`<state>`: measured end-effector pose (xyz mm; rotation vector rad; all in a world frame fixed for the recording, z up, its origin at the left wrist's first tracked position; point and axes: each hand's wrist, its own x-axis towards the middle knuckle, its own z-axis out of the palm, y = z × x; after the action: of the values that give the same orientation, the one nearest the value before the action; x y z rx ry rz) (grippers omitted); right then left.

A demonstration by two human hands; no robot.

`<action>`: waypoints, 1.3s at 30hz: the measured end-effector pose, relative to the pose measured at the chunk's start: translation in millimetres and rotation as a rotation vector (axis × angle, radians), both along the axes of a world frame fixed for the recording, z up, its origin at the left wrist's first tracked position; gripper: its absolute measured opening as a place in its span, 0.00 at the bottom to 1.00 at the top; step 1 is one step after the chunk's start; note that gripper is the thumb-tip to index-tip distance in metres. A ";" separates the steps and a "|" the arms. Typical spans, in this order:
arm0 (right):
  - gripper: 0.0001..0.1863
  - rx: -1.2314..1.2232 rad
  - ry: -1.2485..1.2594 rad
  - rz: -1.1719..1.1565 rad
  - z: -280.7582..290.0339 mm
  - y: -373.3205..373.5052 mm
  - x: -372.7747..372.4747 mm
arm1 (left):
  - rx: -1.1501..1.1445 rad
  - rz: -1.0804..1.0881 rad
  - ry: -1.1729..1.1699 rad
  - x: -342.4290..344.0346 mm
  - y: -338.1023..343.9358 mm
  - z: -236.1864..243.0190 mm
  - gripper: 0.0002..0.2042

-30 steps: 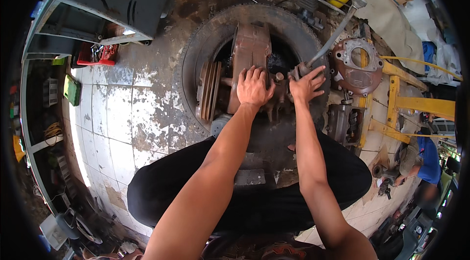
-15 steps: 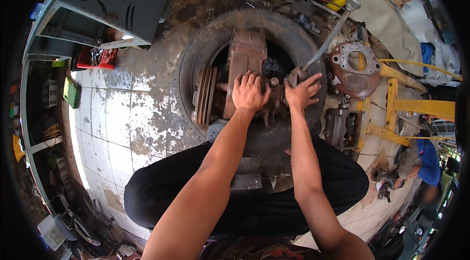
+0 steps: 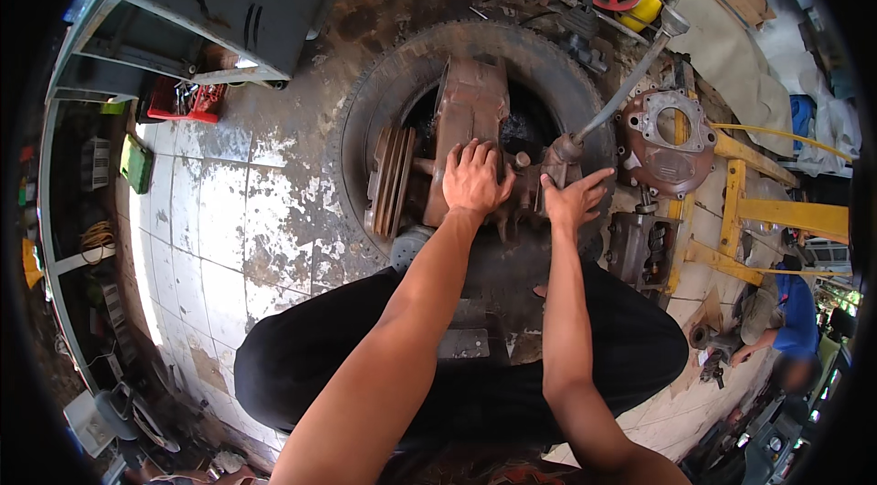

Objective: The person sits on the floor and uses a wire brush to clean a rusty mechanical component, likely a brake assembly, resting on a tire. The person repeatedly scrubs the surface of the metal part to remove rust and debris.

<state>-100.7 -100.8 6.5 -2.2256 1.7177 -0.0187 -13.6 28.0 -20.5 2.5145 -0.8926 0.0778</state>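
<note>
A rusty brown gearbox housing [image 3: 470,101] rests on a large black tyre [image 3: 361,110] lying flat on the floor in front of me. My left hand [image 3: 477,179] lies on top of the housing, fingers stretched out. Beside it on the right, my right hand [image 3: 575,200] is against the casting just below the gear lever's base, its fingers spread apart. From that base a long grey gear lever [image 3: 626,92] slants up to the far right. A grooved pulley [image 3: 391,182] sticks out at the housing's left side. My palms hide parts of the casting.
A round brown cover plate [image 3: 671,152] with a large hole stands right of the tyre, near a yellow metal frame [image 3: 786,211]. At left are a grey metal cabinet [image 3: 210,10] and a red tool tray [image 3: 174,106]. Another person in blue [image 3: 799,311] crouches at the far right.
My right hand has slipped nearer to me, uncovering the gear lever's base. My left hand keeps its place on the housing. The whole view has shifted slightly.
</note>
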 end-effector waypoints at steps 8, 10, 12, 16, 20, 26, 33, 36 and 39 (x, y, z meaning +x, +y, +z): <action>0.69 0.007 0.003 0.042 -1.9 4.4 3.5 | -0.022 0.002 -0.030 3.6 6.7 -2.7 0.21; 0.69 -0.059 -0.021 0.066 -10.8 -23.4 15.3 | -0.026 -0.031 -0.013 -4.0 -3.3 0.5 0.21; 0.68 -0.007 0.013 0.050 -11.0 -23.7 19.7 | -0.015 -0.046 -0.010 -9.9 -1.4 0.2 0.21; 0.69 0.006 -0.043 0.012 -3.1 0.2 4.2 | -0.003 -0.013 0.010 -1.5 4.9 -0.8 0.21; 0.69 -0.020 -0.034 0.025 -17.8 -24.8 10.1 | -0.001 -0.036 -0.007 -5.7 -6.2 1.5 0.22; 0.69 -0.070 -0.078 0.045 -10.1 -17.5 11.0 | 0.004 -0.012 -0.023 -2.3 0.0 2.5 0.21; 0.69 -0.082 -0.067 0.022 -11.8 -9.3 9.1 | -0.009 0.012 -0.059 2.7 0.3 4.4 0.19; 0.68 -0.070 0.002 0.047 -17.3 -27.9 18.2 | -0.007 -0.025 -0.058 -16.7 -1.1 -0.4 0.19; 0.68 -0.018 -0.042 0.015 -3.0 5.7 -5.8 | -0.019 0.007 -0.071 -2.0 4.4 2.1 0.19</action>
<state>-106.5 -95.1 3.5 -2.2346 1.6857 -0.0768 -15.6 32.4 -18.5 2.5110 -0.9063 0.1776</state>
